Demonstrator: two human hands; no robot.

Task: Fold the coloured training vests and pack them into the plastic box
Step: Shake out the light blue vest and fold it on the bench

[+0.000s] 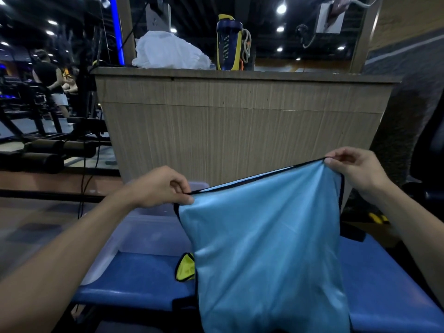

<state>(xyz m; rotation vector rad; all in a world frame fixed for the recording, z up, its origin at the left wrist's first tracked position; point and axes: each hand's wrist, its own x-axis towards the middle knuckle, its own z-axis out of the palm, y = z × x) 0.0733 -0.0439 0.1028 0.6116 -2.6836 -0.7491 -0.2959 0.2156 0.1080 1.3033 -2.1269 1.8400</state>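
A person holds a light blue vest (264, 236) up by its black-trimmed top edge over a padded blue bench (134, 277) in a gym. The left hand (165, 188) pinches one upper corner between thumb and curled fingers, and the right hand (353, 167) pinches the other corner slightly higher, so the edge runs taut and tilted between them. The cloth hangs free below the hands, its lower part dropping out of view at the bottom of the frame.

A clear plastic box (134, 236) sits on the bench to the left, just beside the hanging vest; what it holds cannot be made out. A yellow vest (185, 266) with dark trim lies on the bench, partly hidden behind the blue one. Behind stands a wood-panelled desk (240, 121) carrying a white plastic bag (168, 51) and a blue and yellow bottle (227, 42).

The vest looks thin, smooth and very light, likely slippery and without any stiffness, so it should drape and slide rather than keep a crease. The bound edges and corners seem the surest places to grip; folding looks not yet begun, and laying the cloth flat on the bench would probably help hold each fold.
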